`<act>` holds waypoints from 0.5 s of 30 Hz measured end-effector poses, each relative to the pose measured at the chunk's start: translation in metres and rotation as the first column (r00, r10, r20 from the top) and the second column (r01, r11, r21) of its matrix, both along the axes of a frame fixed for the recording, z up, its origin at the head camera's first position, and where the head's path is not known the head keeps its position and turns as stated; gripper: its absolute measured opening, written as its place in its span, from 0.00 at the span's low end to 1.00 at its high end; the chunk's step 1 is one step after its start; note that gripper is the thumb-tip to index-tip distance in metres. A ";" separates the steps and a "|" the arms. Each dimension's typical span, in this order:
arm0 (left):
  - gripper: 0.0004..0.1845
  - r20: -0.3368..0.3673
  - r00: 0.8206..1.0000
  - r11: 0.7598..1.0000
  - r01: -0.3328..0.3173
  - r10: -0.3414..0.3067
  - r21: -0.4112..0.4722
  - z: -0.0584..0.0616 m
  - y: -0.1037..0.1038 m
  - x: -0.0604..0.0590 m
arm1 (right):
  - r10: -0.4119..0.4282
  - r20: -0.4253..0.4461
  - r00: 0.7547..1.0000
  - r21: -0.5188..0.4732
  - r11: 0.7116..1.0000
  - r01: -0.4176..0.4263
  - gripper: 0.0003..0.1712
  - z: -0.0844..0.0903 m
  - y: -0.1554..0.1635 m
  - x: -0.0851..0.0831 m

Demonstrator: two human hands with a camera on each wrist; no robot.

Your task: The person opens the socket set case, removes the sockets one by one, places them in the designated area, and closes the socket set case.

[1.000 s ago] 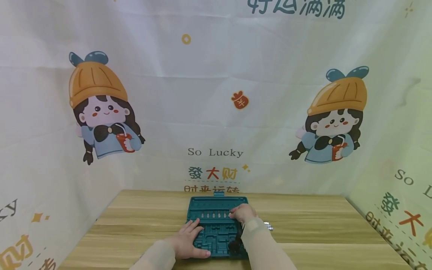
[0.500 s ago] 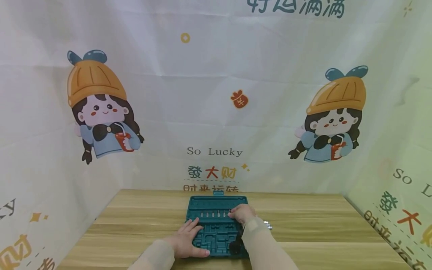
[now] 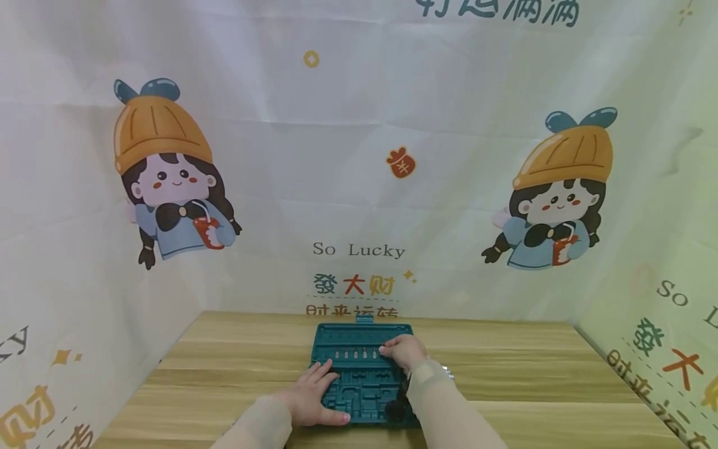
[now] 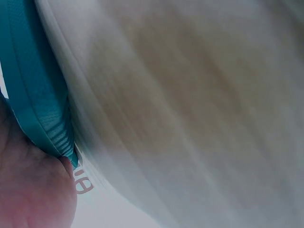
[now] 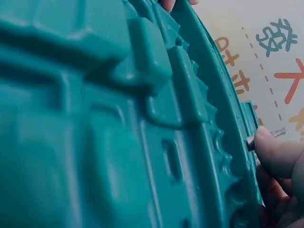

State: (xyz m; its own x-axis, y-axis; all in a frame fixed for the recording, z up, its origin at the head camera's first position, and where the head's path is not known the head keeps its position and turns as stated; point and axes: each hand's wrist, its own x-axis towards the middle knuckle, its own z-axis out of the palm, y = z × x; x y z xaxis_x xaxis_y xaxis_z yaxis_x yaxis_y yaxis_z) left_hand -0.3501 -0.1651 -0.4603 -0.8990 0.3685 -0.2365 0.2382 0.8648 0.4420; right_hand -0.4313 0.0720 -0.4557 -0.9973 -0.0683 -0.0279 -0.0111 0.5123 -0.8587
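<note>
A teal plastic tool case (image 3: pixel 359 399) lies open on the table, its lid side towards the back. Several small metal bits (image 3: pixel 355 353) stand in a row in the lid. At the right end of that row, my right hand (image 3: pixel 408 351) pinches another small metal bit (image 5: pixel 279 132) between thumb and fingertips; its silver tip shows in the right wrist view. My left hand (image 3: pixel 311 396) rests with spread fingers on the case's left side. Mostly sleeve (image 4: pixel 190 104) fills the left wrist view, beside the case's teal edge (image 4: pixel 35 80).
Shiny metal pieces (image 3: pixel 447 372) lie right of the case, partly hidden by my right wrist. A dark round object (image 3: pixel 396 409) sits under that wrist, over the molded tray. The wooden table (image 3: pixel 533 374) meets a printed cloth backdrop (image 3: pixel 359 187) behind.
My right wrist and forearm have shifted slightly to the right, with the fingertips still at the end of the bit row. The left hand keeps its place on the case.
</note>
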 end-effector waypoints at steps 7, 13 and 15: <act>0.52 -0.007 1.000 1.000 0.007 -0.007 0.011 -0.001 0.001 0.000 | 0.139 -0.059 0.988 -0.047 0.989 -0.142 0.12 0.012 0.008 0.005; 0.52 -0.024 1.000 1.000 0.012 -0.012 0.009 -0.004 -0.001 -0.002 | 0.190 -0.089 0.978 -0.054 0.979 -0.195 0.12 0.023 0.018 0.012; 0.52 -0.027 0.999 1.000 0.017 -0.017 0.007 -0.007 -0.002 -0.003 | 0.206 -0.094 0.974 -0.060 0.975 -0.212 0.14 0.024 0.023 0.014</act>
State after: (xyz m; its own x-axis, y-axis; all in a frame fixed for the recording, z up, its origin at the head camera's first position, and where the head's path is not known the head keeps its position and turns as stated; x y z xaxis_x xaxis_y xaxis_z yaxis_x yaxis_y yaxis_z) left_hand -0.3535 -0.1670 -0.4671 -0.8985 0.3857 -0.2095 0.2649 0.8571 0.4417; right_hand -0.4170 0.0953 -0.4319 -0.9592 -0.2739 0.0705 -0.1878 0.4301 -0.8830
